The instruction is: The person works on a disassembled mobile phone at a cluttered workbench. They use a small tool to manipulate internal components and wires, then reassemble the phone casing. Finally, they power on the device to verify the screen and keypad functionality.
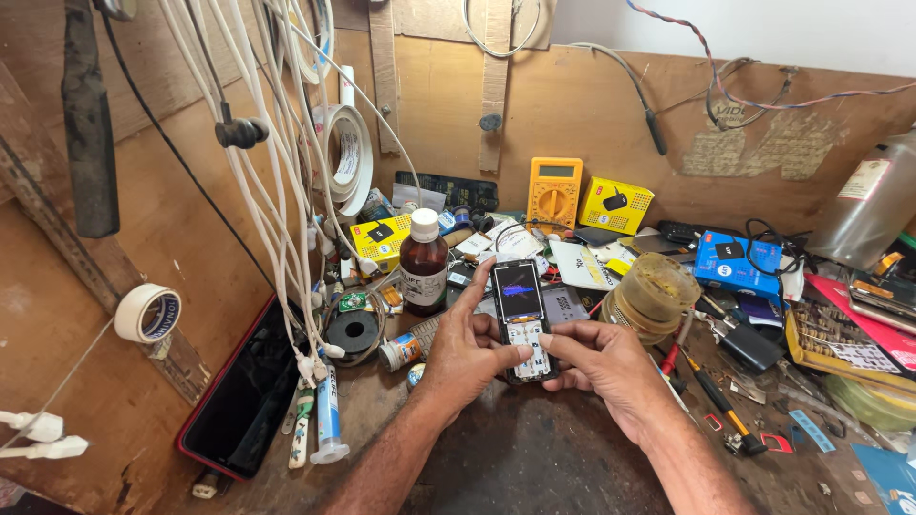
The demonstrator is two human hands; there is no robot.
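Observation:
I hold a small black keypad phone (pixel 522 315) upright over the workbench, its screen lit and its white keypad exposed. My left hand (pixel 465 350) grips the phone's left side, with the index finger stretched up along its edge. My right hand (pixel 603 364) holds the lower right side, with the thumb pressing on the keypad. Both forearms reach in from the bottom of the view.
A brown bottle with a white cap (pixel 424 264) stands behind my left hand. An orange multimeter (pixel 553 191), yellow boxes (pixel 615 204), a blue box (pixel 735 264), a plastic jar (pixel 656 294), screwdrivers (pixel 718 396) and a tablet (pixel 245 396) crowd the bench. White cables (pixel 277 181) hang at left.

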